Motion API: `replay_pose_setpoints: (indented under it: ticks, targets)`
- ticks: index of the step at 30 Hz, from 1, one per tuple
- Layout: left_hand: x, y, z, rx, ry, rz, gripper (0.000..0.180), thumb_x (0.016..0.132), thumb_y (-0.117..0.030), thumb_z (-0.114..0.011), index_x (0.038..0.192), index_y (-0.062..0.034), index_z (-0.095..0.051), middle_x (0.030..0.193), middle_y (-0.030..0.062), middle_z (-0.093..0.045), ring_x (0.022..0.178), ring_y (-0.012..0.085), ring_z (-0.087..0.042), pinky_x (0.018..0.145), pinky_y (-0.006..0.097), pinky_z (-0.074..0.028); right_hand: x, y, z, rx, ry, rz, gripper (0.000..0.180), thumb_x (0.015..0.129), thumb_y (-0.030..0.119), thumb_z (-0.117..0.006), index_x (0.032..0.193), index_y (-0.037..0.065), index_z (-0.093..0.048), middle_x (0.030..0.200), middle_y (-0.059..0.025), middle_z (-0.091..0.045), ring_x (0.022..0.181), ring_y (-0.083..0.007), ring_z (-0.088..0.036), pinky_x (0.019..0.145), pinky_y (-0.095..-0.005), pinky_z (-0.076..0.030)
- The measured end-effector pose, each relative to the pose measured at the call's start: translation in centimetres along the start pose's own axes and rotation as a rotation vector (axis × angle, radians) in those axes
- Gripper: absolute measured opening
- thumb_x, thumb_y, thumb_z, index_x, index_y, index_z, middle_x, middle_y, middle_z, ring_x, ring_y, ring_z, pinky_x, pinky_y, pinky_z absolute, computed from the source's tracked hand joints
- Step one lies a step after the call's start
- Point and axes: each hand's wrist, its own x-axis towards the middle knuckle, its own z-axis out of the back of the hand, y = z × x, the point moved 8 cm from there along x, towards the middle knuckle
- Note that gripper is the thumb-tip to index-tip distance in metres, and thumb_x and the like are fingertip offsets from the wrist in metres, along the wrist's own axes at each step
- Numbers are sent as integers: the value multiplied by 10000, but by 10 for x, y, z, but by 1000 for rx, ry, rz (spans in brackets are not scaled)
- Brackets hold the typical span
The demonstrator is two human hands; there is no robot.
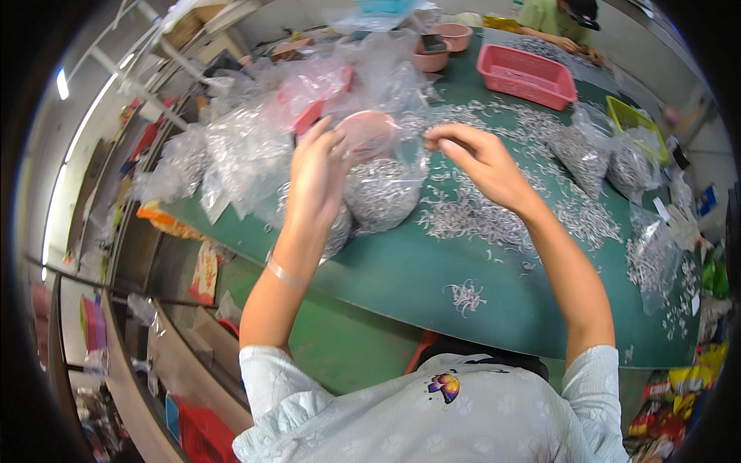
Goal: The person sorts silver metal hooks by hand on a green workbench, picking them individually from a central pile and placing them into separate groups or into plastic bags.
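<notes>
— Where is the work at, middle of the frame?

— Both hands are at the mouth of a clear plastic bag (382, 193) heavy with small metal pieces, standing on the green table (401, 270). The left hand (316, 166) pinches the left edge of the mouth; the right hand (475, 154) pinches the right edge, fingers closed on the film.

— And the pink bowl (367, 130)?

— Just behind the opening, between the hands; I cannot tell whether it touches the bag.

— So which step?

— Holding the bag open, I'd judge. The next move calls for keeping the mouth taut so nothing spills onto the loose metal pieces (478, 212) scattered right of centre.
</notes>
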Motion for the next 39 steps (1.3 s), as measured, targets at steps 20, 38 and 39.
replay_pose_setpoints:
  ticks: [20,38,39]
  targets:
    - [226,315,-180,1531,51,-327,429,873,-268,-623,1207,-1,-579,1364,200,-467,1227,398,-452,1016,545,-354,-14,-327,251,-1007,-568,-1073,821,893,453,-576,1446,-73,-274,1475,-387,-218,1360,-584,-193,1102,-645,-166]
    - [170,275,-183,1308,342,-485,411,945,-239,-509,1307,-45,-527,1435,219,-413,1338,462,-352,1061,563,-346,-31,-230,160,-794,-109,-200,352,913,245,-613,1224,84,-582,1310,-186,-518,1245,-374,-449,1045,-448,-363]
    - [167,293,-191,1380,467,-321,420,956,-255,-503,1320,-47,-509,1436,236,-409,1328,469,-359,1079,518,-342,-32,-251,161,-798,-51,-292,409,912,282,-615,1279,111,-555,1356,-187,-485,1285,-380,-415,1069,-468,-337]
